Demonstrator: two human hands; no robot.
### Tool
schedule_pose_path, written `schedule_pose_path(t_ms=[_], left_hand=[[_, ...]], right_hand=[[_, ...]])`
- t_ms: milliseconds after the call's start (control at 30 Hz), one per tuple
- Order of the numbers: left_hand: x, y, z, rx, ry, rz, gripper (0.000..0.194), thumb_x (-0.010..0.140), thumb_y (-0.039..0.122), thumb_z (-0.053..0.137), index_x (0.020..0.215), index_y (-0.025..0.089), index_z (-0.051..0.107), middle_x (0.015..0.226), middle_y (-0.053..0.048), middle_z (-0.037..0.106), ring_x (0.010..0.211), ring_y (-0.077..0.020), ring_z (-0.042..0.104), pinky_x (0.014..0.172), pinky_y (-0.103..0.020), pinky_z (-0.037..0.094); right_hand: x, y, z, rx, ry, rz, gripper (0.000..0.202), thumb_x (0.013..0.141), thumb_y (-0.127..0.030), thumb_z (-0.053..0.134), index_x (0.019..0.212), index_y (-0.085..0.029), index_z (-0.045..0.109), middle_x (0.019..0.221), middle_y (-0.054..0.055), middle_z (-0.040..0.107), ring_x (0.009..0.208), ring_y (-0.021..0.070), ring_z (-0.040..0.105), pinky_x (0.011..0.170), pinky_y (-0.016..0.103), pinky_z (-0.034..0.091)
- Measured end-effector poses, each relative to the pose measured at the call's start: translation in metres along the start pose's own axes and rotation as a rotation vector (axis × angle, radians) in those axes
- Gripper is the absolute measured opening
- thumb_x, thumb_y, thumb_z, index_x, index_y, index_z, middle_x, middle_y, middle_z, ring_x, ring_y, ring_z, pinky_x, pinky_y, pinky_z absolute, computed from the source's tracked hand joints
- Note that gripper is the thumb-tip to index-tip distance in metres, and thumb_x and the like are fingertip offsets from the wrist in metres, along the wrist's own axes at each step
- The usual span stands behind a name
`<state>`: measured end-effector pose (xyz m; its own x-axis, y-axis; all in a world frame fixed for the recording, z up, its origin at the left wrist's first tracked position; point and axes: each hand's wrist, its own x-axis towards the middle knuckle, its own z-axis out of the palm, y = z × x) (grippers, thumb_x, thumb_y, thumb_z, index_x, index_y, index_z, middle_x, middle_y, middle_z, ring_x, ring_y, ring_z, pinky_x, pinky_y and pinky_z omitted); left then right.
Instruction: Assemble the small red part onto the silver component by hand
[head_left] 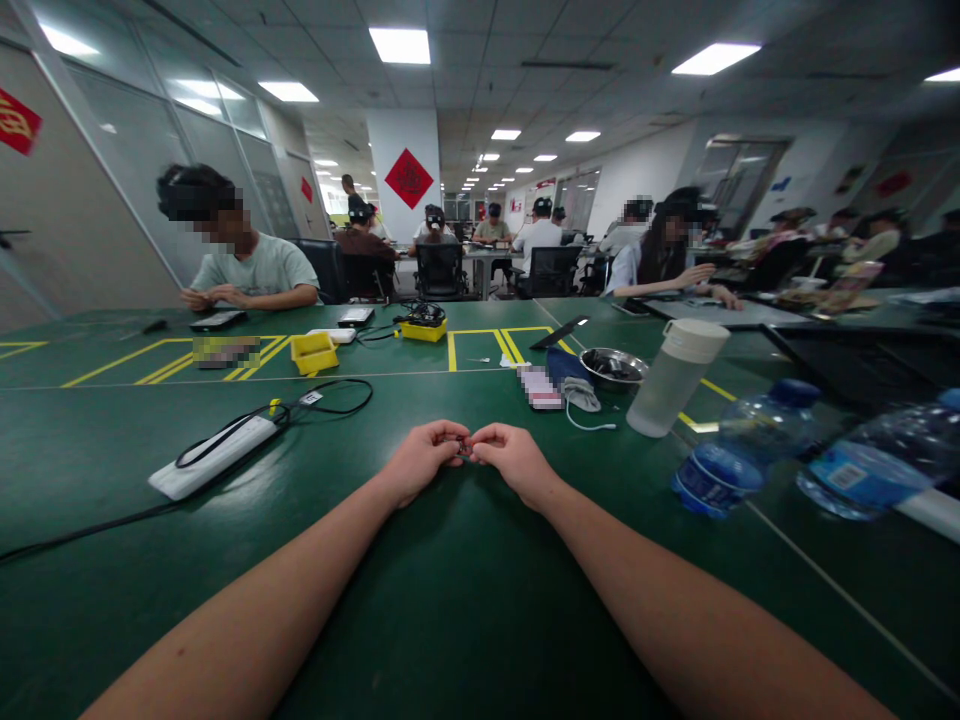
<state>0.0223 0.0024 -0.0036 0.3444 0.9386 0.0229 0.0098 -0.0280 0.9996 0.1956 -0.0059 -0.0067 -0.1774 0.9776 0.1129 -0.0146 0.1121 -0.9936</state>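
Observation:
Above the green table (345,610), my left hand (421,462) and my right hand (519,464) meet with their fingertips together. Pinched between them is a small dark piece with a reddish tint (463,446), too small for me to name. Both hands are closed, and their fingers partly cover the piece. Beyond them lie a blurred-out phone-shaped item (540,388) and a blue and grey pouch (574,380) with a white cable.
A white power strip (217,458) with a black cord lies left. Right stand a frosted bottle (675,380) and water bottles (739,450). Farther back are a metal bowl (615,366) and yellow trays (314,353). Two people sit across the table, others farther off.

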Motion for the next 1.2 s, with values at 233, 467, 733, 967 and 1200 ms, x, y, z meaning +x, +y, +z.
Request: schedule_pose_path(t_ms=[233, 467, 733, 967, 1200], left_hand=[[0.0022, -0.0031, -0.0013, -0.114, -0.003, -0.003, 0.020, 0.079, 0.014, 0.063, 0.098, 0.015, 0.064, 0.094, -0.007, 0.070, 0.086, -0.0139, 0.067, 0.090, -0.032, 0.050], [0.0021, -0.0031, -0.0009, -0.135, 0.012, -0.038, 0.019, 0.080, 0.017, 0.064, 0.099, 0.015, 0.064, 0.095, -0.007, 0.069, 0.086, -0.0149, 0.067, 0.086, -0.033, 0.053], [0.0027, -0.0053, -0.0020, -0.138, -0.007, -0.018, 0.018, 0.081, 0.015, 0.062, 0.099, 0.015, 0.064, 0.095, -0.007, 0.069, 0.086, -0.0142, 0.067, 0.089, -0.032, 0.051], [0.0035, -0.0076, -0.0028, -0.091, -0.001, -0.018, 0.019, 0.081, 0.018, 0.063, 0.100, 0.015, 0.065, 0.096, -0.008, 0.069, 0.086, -0.0155, 0.067, 0.085, -0.032, 0.053], [0.0039, -0.0083, -0.0027, -0.074, -0.024, 0.002, 0.019, 0.081, 0.016, 0.061, 0.099, 0.015, 0.065, 0.095, -0.007, 0.069, 0.085, -0.0134, 0.067, 0.086, -0.030, 0.051]], right_hand=[[-0.0011, -0.0013, 0.0007, 0.003, 0.006, 0.020, 0.012, 0.069, -0.016, 0.066, 0.081, -0.015, 0.067, 0.073, 0.004, 0.071, 0.069, 0.0156, 0.066, 0.067, 0.027, 0.050], [-0.0012, -0.0018, 0.0007, 0.003, 0.007, 0.018, 0.013, 0.068, -0.016, 0.065, 0.081, -0.014, 0.067, 0.071, 0.003, 0.070, 0.066, 0.0146, 0.065, 0.067, 0.028, 0.050], [-0.0010, -0.0019, 0.0016, -0.004, 0.010, 0.023, 0.013, 0.068, -0.015, 0.064, 0.081, -0.014, 0.067, 0.071, 0.003, 0.070, 0.066, 0.0139, 0.065, 0.066, 0.027, 0.050], [-0.0001, 0.0012, 0.0010, 0.008, -0.001, 0.010, 0.012, 0.069, -0.014, 0.064, 0.081, -0.013, 0.067, 0.072, 0.003, 0.070, 0.067, 0.0138, 0.065, 0.066, 0.026, 0.050], [0.0002, 0.0023, 0.0001, 0.000, -0.011, 0.009, 0.013, 0.070, -0.014, 0.064, 0.082, -0.013, 0.068, 0.072, 0.004, 0.071, 0.067, 0.0142, 0.065, 0.066, 0.026, 0.050]])
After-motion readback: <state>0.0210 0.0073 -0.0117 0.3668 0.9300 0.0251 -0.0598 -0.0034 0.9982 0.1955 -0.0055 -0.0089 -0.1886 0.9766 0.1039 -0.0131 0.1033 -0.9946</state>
